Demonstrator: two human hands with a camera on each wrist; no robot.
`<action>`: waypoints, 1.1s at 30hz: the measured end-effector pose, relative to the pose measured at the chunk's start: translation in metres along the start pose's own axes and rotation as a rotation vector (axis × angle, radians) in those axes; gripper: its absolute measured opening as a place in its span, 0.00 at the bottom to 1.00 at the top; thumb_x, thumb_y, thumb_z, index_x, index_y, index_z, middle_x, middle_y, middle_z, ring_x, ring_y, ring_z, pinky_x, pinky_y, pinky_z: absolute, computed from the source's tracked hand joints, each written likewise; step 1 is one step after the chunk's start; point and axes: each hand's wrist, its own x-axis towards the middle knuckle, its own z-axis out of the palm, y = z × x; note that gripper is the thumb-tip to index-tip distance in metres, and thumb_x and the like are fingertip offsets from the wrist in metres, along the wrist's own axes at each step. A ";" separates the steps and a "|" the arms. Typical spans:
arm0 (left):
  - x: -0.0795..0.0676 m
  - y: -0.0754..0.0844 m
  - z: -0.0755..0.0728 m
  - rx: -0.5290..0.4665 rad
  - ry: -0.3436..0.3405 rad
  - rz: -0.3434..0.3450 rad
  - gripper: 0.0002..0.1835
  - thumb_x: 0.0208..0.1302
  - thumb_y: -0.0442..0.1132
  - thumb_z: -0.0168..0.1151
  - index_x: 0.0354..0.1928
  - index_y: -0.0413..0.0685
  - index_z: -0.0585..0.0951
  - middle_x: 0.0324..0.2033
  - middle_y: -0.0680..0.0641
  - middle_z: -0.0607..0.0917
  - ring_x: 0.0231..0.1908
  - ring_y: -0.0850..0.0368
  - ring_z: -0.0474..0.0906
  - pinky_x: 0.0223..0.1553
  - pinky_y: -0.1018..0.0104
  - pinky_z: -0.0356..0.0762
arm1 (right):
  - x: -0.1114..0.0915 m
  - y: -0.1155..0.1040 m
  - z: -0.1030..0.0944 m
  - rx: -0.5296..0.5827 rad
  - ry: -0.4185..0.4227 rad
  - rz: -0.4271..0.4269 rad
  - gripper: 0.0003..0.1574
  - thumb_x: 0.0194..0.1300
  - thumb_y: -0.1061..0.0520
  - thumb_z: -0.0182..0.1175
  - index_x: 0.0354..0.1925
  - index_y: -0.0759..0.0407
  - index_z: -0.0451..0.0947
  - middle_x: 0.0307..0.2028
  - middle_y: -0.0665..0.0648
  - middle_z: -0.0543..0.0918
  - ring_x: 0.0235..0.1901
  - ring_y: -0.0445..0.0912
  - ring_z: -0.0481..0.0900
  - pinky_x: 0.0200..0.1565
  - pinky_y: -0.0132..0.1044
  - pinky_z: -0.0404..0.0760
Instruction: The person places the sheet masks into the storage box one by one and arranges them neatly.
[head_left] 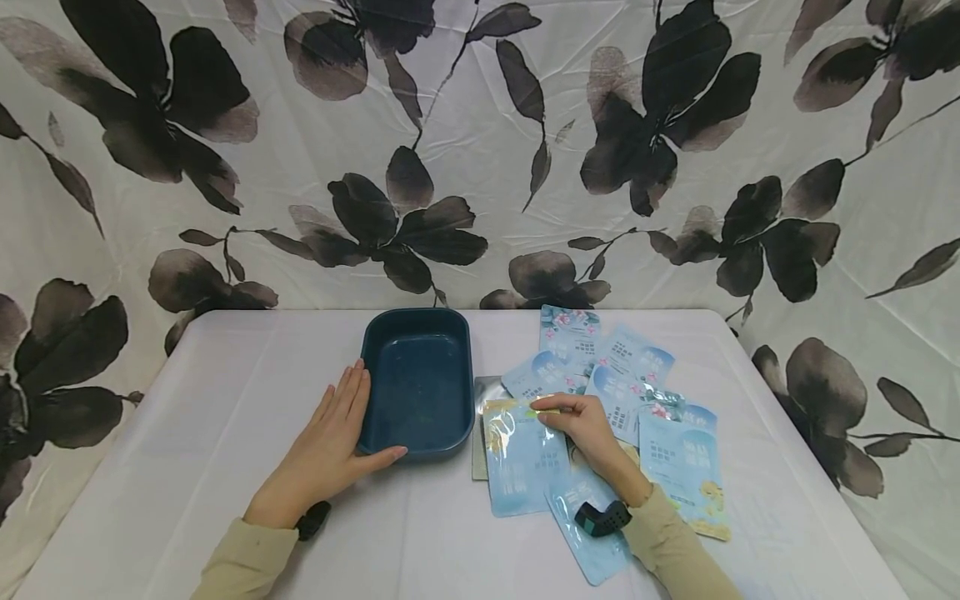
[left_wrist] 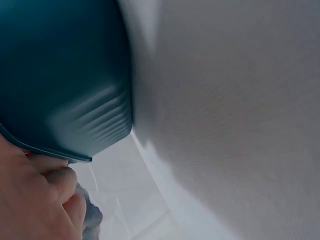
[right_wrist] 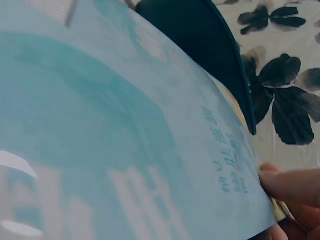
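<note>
Pinching a blue packet, long side pointing away, just right of the tub, the right hand is nearer; the left hand, fingers straight, touches the tub.

Both long sleeves are plain khaki; just beyond the sleeves' ends sit chunky black wristbands, the right one marked with a small teal patch.
</note>
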 end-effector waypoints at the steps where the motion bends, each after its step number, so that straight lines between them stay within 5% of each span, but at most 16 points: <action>1: 0.000 0.000 0.000 -0.004 -0.001 0.002 0.67 0.56 0.76 0.58 0.77 0.34 0.41 0.77 0.37 0.40 0.77 0.43 0.35 0.73 0.41 0.42 | 0.000 -0.001 0.001 0.008 0.039 0.019 0.12 0.64 0.68 0.62 0.46 0.70 0.85 0.50 0.63 0.85 0.37 0.43 0.85 0.37 0.31 0.84; 8: 0.001 -0.003 0.002 -0.014 -0.006 0.012 0.67 0.56 0.76 0.58 0.77 0.34 0.41 0.77 0.37 0.39 0.77 0.43 0.34 0.73 0.40 0.43 | 0.000 -0.007 0.005 0.127 0.209 0.088 0.15 0.66 0.70 0.57 0.50 0.73 0.82 0.54 0.63 0.81 0.44 0.44 0.84 0.40 0.32 0.84; 12: 0.001 -0.004 0.003 -0.016 -0.009 0.011 0.67 0.56 0.76 0.58 0.77 0.34 0.40 0.78 0.38 0.38 0.77 0.44 0.33 0.73 0.40 0.42 | -0.001 -0.011 0.006 0.111 0.152 0.073 0.21 0.65 0.70 0.58 0.56 0.69 0.80 0.61 0.61 0.77 0.49 0.44 0.80 0.46 0.29 0.82; 20: 0.001 -0.003 0.003 -0.025 -0.010 0.005 0.67 0.55 0.76 0.58 0.77 0.35 0.40 0.78 0.38 0.38 0.77 0.43 0.34 0.74 0.43 0.40 | -0.001 -0.013 0.007 0.039 -0.042 0.003 0.34 0.61 0.77 0.55 0.65 0.68 0.71 0.72 0.63 0.62 0.40 0.46 0.83 0.40 0.31 0.84; 24: 0.001 -0.003 0.003 -0.025 -0.009 0.006 0.67 0.55 0.76 0.58 0.77 0.34 0.41 0.78 0.38 0.39 0.77 0.42 0.36 0.74 0.43 0.39 | -0.001 -0.013 0.004 0.018 -0.039 0.007 0.35 0.60 0.78 0.52 0.66 0.67 0.71 0.72 0.63 0.62 0.51 0.49 0.79 0.44 0.29 0.82; 29: 0.001 -0.003 0.003 -0.021 -0.009 0.007 0.67 0.55 0.76 0.59 0.77 0.34 0.41 0.78 0.38 0.39 0.76 0.41 0.36 0.74 0.42 0.40 | 0.000 -0.015 0.000 -0.015 -0.019 0.018 0.34 0.61 0.76 0.52 0.65 0.65 0.72 0.72 0.61 0.64 0.70 0.51 0.61 0.61 0.29 0.70; 31: 0.001 -0.003 0.002 -0.020 -0.009 0.007 0.67 0.55 0.76 0.59 0.77 0.34 0.41 0.78 0.38 0.39 0.77 0.42 0.35 0.73 0.41 0.41 | 0.000 -0.018 0.000 -0.010 -0.020 0.037 0.33 0.63 0.75 0.51 0.66 0.62 0.72 0.72 0.59 0.65 0.64 0.48 0.68 0.55 0.29 0.74; 33: 0.001 -0.003 0.001 -0.019 -0.010 0.008 0.67 0.55 0.76 0.58 0.77 0.34 0.40 0.78 0.38 0.39 0.77 0.44 0.34 0.73 0.41 0.41 | 0.000 -0.022 -0.002 0.007 -0.019 0.045 0.33 0.65 0.74 0.49 0.67 0.61 0.72 0.72 0.58 0.65 0.44 0.43 0.79 0.39 0.27 0.77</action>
